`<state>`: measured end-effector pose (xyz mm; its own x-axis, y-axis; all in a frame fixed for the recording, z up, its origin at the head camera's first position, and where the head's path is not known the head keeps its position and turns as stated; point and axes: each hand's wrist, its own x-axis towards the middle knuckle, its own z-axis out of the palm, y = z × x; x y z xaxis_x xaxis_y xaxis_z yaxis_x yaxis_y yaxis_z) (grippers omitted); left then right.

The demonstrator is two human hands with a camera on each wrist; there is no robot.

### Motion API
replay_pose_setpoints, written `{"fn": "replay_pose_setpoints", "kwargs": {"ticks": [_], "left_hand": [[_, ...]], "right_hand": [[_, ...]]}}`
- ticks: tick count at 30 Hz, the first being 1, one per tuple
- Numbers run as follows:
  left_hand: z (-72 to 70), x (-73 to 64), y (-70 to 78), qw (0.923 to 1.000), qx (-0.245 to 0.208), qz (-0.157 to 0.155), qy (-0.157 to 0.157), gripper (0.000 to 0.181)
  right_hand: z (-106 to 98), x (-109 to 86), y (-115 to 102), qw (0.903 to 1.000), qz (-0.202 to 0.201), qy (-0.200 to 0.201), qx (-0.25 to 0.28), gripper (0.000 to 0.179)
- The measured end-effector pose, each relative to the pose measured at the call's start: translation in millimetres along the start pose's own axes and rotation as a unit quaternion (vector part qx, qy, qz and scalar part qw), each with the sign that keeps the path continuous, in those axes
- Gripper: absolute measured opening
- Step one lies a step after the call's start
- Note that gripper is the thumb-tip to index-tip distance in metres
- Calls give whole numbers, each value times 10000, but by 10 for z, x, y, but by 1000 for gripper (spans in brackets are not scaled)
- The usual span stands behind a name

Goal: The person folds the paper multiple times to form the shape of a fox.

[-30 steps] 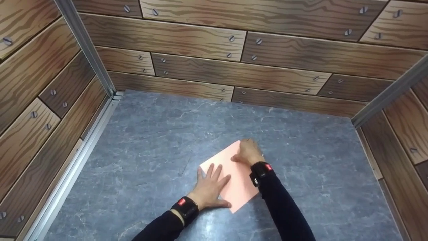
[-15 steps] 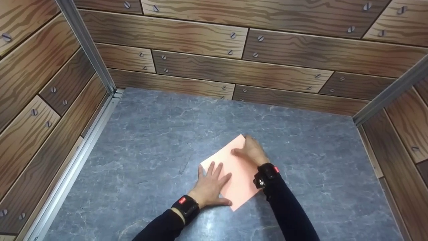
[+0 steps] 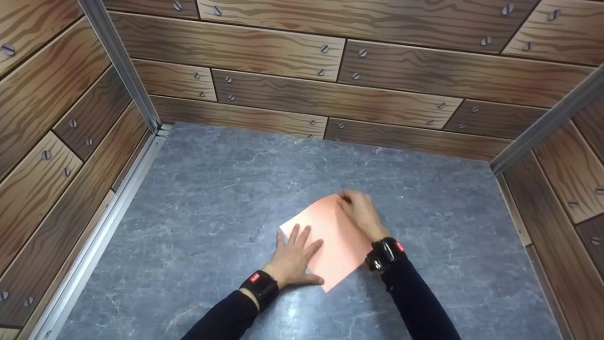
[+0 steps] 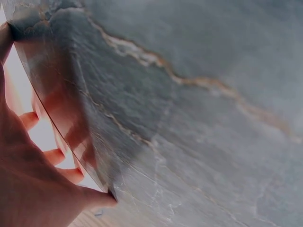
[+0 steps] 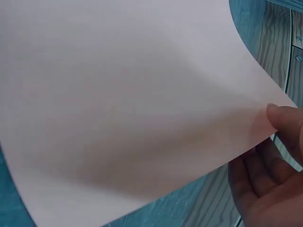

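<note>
A sheet of pink paper (image 3: 332,236) lies at a slant on the table, its far right corner lifted and curving. My left hand (image 3: 292,259) rests on the sheet's left side with fingers spread and straight. In the left wrist view, the fingers (image 4: 57,156) lie over the paper's edge. My right hand (image 3: 361,212) pinches the raised far corner. The right wrist view shows the thumb (image 5: 279,116) on top of the paper (image 5: 118,94) and the other fingers curled beneath it.
The grey-blue marbled tabletop (image 3: 226,189) spreads around the paper. Wood-patterned panels (image 3: 283,52) stand at the back and both sides, with metal rails (image 3: 122,66) at the corners.
My right hand has gone from lying over the far corner to pinching and lifting it, so the sheet now bends upward. My left hand stays in place on the paper.
</note>
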<state>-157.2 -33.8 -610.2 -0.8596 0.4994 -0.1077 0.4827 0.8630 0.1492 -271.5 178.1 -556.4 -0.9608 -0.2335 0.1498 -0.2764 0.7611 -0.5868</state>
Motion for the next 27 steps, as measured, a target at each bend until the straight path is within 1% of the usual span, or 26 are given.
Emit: {"fn": "replay_pose_setpoints", "kwargs": {"ticks": [6, 11, 14, 18, 21, 24, 27], "left_hand": [[4, 18, -1, 9999, -114, 1, 8, 101], [-14, 10, 16, 9998, -147, -70, -77, 99], [-3, 16, 27, 9998, -188, -73, -39, 97], [17, 34, 30, 9995, -225, -23, 224, 94], [45, 45, 21, 9985, -210, 45, 499, 92], [75, 49, 13, 9971, -292, 95, 701, 90], [92, 58, 11, 9962, -392, 92, 772, 89]], "right_hand": [[-57, -177, 1, 9985, -522, 139, -88, 11], [-82, -348, -1, 9961, -876, 34, 23, 10], [-91, -436, -1, 9947, -1025, -110, 46, 11], [-100, -529, -4, 9920, -1210, -353, -29, 15], [-94, -593, 5, 9899, -1339, -455, -121, 16], [-77, -663, 24, 9886, -1400, -533, -177, 18], [-55, -726, 52, 9862, -1536, -546, -282, 18]]}}
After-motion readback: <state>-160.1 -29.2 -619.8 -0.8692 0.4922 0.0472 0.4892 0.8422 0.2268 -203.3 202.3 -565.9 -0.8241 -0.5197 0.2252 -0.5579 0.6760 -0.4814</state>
